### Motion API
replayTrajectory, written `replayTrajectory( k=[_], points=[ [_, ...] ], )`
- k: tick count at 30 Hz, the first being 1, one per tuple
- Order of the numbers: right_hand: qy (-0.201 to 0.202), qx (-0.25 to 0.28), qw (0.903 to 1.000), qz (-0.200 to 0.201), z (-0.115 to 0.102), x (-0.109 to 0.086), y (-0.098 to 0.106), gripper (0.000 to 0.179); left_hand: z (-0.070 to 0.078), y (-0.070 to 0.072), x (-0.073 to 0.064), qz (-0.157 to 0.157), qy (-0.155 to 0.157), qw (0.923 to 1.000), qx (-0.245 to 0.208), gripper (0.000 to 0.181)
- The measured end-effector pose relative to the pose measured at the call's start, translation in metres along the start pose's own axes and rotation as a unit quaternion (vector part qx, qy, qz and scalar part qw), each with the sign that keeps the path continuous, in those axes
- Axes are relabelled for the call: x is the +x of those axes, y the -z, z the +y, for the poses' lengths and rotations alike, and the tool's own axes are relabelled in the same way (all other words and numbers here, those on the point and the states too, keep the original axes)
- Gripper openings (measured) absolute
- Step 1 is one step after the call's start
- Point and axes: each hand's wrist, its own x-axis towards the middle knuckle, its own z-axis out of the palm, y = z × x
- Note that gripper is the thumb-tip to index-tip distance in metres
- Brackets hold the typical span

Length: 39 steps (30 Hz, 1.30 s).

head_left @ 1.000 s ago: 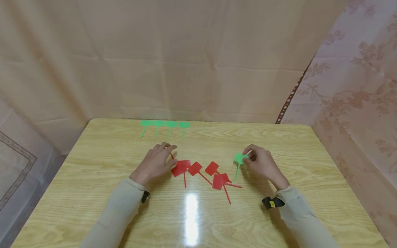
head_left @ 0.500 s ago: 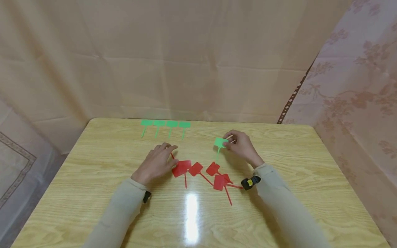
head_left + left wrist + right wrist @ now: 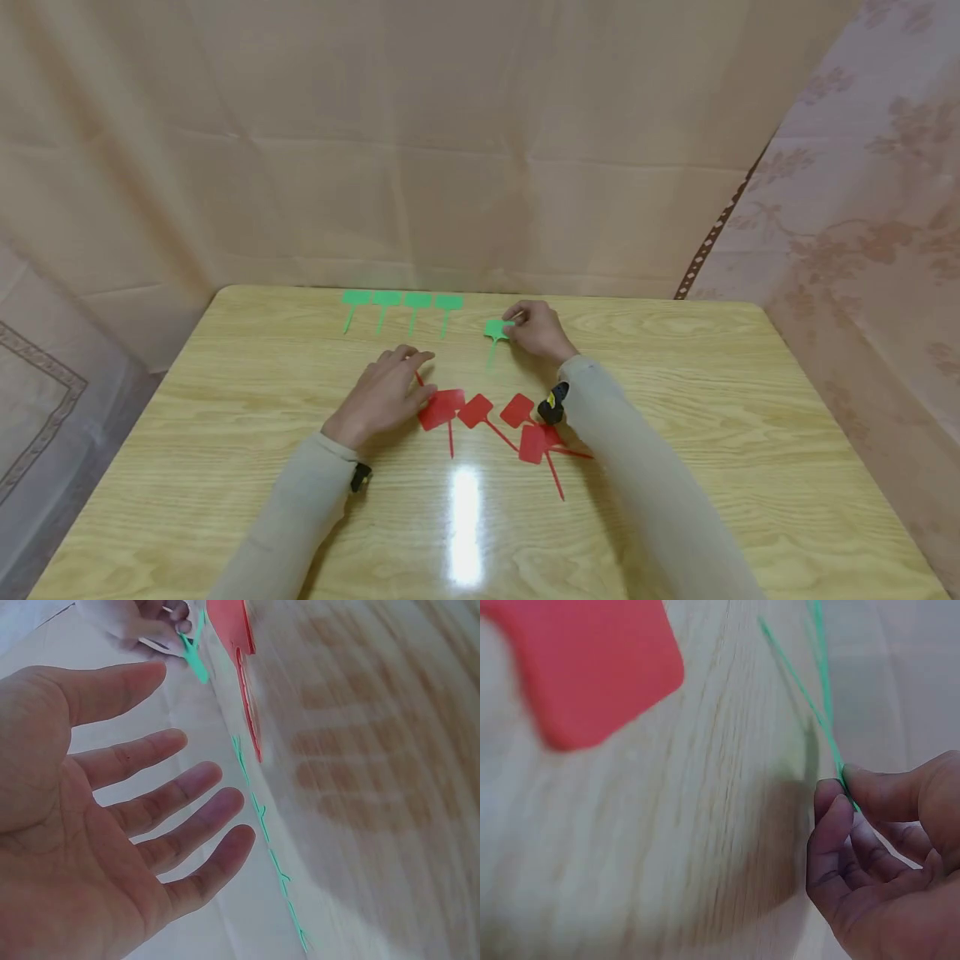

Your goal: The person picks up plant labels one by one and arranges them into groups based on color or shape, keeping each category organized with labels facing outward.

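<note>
My right hand (image 3: 542,330) pinches the edge of a green plant label (image 3: 495,330), its thin stake pointing toward me. In the right wrist view thumb and fingertips meet on that label (image 3: 843,776), seen nearly edge-on. My left hand (image 3: 384,390) is held over the table with fingers extended and apart; the left wrist view shows its open palm (image 3: 82,825) holding nothing. Beside its thumb lie red plant labels (image 3: 447,403), one partly hidden under the hand. Several green plant labels (image 3: 417,302) stand in a row at the table's far edge, left of the right hand.
More red labels, a single one (image 3: 475,410) and an overlapping group (image 3: 532,443), lie mid-table below the right forearm. The wooden table (image 3: 187,467) ends at a beige curtain (image 3: 450,167) behind. A floral cloth (image 3: 862,250) hangs at the right.
My right hand has carried the green label left and toward the far edge, nearer the green row. The left hand has stayed nearly in place.
</note>
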Motion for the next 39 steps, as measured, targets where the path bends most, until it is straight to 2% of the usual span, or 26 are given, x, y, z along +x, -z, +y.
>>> replayTrajectory(
  k=[5,17,24,28,32,36,39],
  points=[
    [-0.006,-0.038,0.9992,0.006,-0.006,0.014,-0.005,0.015,0.001,0.0,0.0,0.0,0.001,1.0,-0.002,0.051],
    [0.021,-0.051,0.9985,0.004,-0.011,0.031,-0.01,0.018,0.0,-0.004,-0.007,0.002,0.003,0.9999,0.012,0.049],
    [0.065,-0.058,0.9962,0.009,-0.013,0.029,-0.013,0.038,-0.01,-0.001,-0.014,0.008,0.027,0.9991,0.031,0.052],
    [0.095,-0.147,0.9844,-0.017,-0.014,0.022,-0.018,0.045,-0.015,0.002,-0.015,0.007,0.033,0.9989,0.033,0.053],
    [0.098,-0.26,0.959,-0.056,-0.019,0.015,-0.022,0.049,-0.018,0.003,-0.012,0.012,0.032,0.9987,0.038,0.051],
    [0.097,-0.321,0.9397,-0.069,-0.019,0.014,-0.026,0.051,-0.017,0.003,-0.005,0.011,0.029,0.9985,0.045,0.05],
    [0.094,-0.336,0.9345,-0.069,-0.019,0.017,-0.027,0.051,-0.015,0.004,0.004,0.009,0.025,0.9982,0.054,0.051]
  ],
)
